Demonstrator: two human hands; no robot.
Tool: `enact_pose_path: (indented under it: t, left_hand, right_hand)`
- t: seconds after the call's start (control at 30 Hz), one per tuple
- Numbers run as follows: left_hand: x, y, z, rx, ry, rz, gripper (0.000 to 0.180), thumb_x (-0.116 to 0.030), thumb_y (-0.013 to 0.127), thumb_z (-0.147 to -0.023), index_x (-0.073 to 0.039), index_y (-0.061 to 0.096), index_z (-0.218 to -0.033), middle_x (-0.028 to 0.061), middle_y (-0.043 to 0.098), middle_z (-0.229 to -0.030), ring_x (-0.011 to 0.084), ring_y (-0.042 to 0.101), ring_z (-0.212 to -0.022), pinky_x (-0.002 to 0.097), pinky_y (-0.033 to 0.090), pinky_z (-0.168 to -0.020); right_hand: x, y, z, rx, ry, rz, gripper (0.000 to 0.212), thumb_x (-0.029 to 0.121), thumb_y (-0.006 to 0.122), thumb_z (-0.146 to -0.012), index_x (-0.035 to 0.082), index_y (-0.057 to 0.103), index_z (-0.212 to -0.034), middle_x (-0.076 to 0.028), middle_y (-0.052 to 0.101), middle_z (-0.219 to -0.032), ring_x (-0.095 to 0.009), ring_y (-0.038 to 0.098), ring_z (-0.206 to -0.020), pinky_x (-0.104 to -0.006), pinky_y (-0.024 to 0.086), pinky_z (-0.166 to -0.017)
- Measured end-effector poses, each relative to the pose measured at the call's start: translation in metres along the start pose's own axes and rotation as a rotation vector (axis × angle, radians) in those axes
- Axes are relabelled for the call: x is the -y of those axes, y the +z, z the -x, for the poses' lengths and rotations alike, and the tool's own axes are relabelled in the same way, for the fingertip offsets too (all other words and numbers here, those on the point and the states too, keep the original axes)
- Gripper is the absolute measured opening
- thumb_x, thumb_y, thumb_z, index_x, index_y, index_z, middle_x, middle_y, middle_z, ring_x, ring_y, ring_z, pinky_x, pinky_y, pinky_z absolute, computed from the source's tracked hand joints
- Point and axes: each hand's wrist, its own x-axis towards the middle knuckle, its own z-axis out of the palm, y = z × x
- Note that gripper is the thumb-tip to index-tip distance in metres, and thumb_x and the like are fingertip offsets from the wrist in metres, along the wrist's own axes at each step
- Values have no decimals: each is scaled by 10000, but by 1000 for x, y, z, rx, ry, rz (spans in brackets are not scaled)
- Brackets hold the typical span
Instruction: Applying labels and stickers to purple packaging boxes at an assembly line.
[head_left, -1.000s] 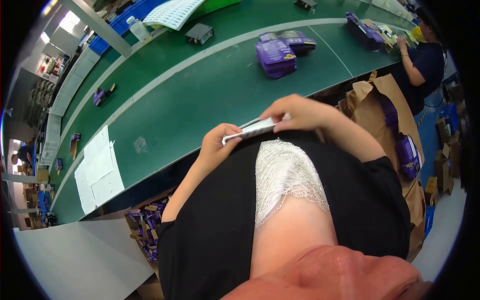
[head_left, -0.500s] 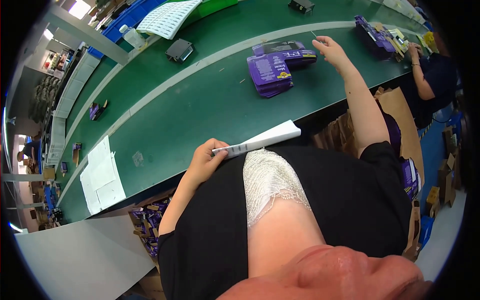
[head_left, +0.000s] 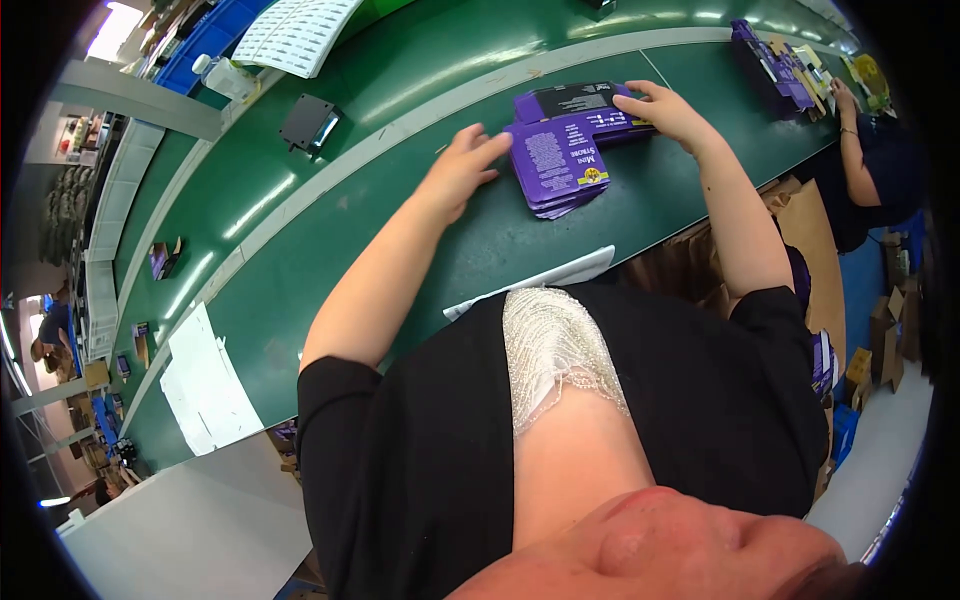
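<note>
A stack of flat purple printed cartons [head_left: 560, 165] lies on the green work table in front of me. Just beyond its left edge is my left hand [head_left: 463, 172], fingers spread and nothing in them. My right hand [head_left: 665, 115] is at the stack's right end, its thumb and fingers apart over the cartons; whether it touches them is hard to tell. Between my body and the stack, a white paper sheet [head_left: 545, 278] lies along the table's near edge, partly hidden by my clothing.
White sheets [head_left: 205, 380] lie at the table's left end. A black box-shaped device [head_left: 310, 125] stands past the pale strip, near a clear bottle [head_left: 225, 78] and a printed sheet [head_left: 295, 35]. At far right, another person's hand [head_left: 845, 98] is beside more purple cartons [head_left: 770, 70].
My left hand has let go of the white paper and moved up and right to the cartons. My right hand has come down to the stack's right end.
</note>
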Motion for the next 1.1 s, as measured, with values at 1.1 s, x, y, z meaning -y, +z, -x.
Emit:
enact_pose_path:
  t: [1.1]
  left_hand:
    - [111,-61,241,-38,235,-368,98,-116,742,-874,-41,681,-860,10,625,-714,82,493,-599,219,422,-582]
  right_hand:
    - [79,222,248,35,-1235,445,170,109,683,-821,40,658,-974,-68,606,-917,-245,580,-837,-330,494,-796]
